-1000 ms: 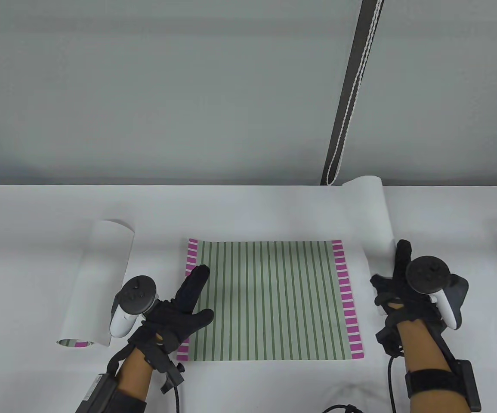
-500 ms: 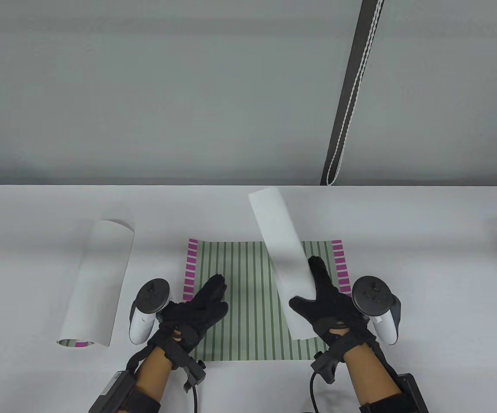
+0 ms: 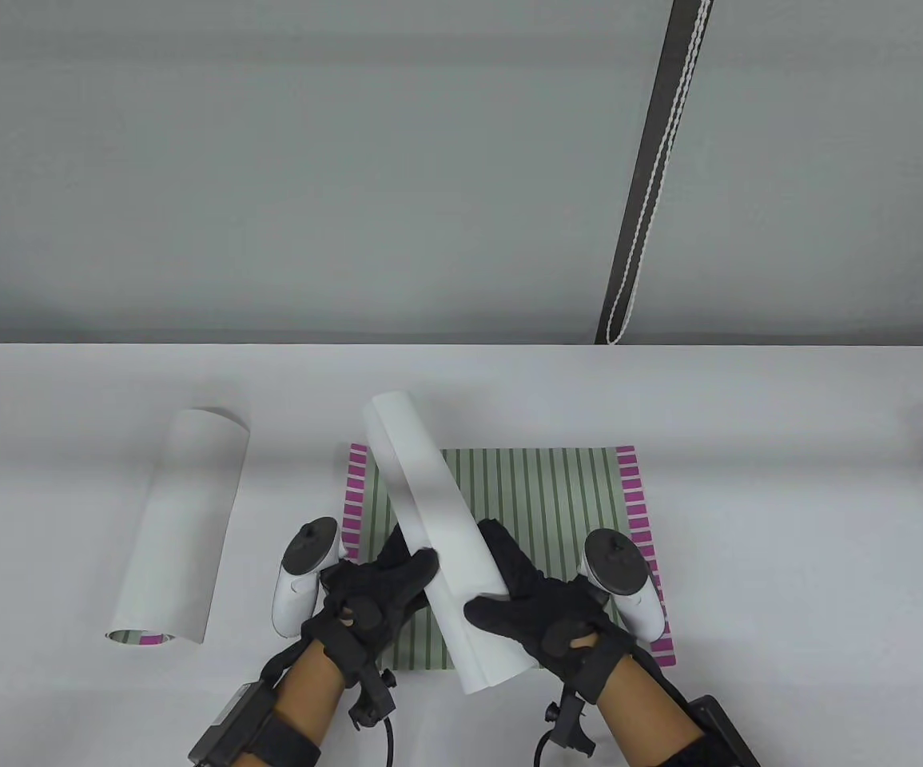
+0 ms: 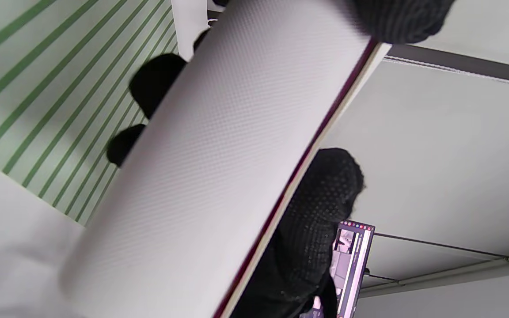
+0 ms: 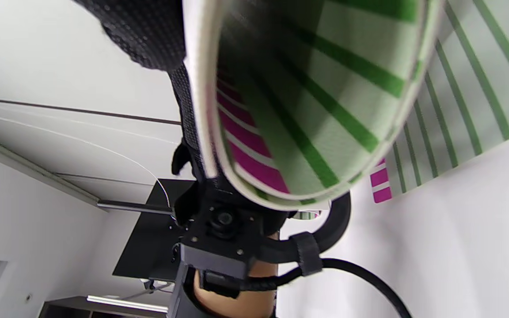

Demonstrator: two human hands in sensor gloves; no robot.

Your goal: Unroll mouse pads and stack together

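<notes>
A flat mouse pad (image 3: 557,511) with green stripes and magenta side bands lies unrolled in the middle of the table. Above it I hold a rolled mouse pad (image 3: 437,543), white side out. My right hand (image 3: 541,615) grips its near end. My left hand (image 3: 385,579) grips it from the left side. The left wrist view shows the roll's white textured back (image 4: 219,168) close up, with the flat pad (image 4: 38,88) behind. The right wrist view looks into the roll's open end (image 5: 307,115), striped green and magenta inside. A second rolled pad (image 3: 177,527) lies on the table at left.
The white table (image 3: 789,495) runs to a grey wall at the back. A dark strap with a white cord (image 3: 653,176) hangs down the wall at the right. Cables trail from both wrists at the near edge.
My right hand picked the roll up from the table's right side and carried it left over the flat pad. My left hand moved right off the flat pad and took hold of the roll.
</notes>
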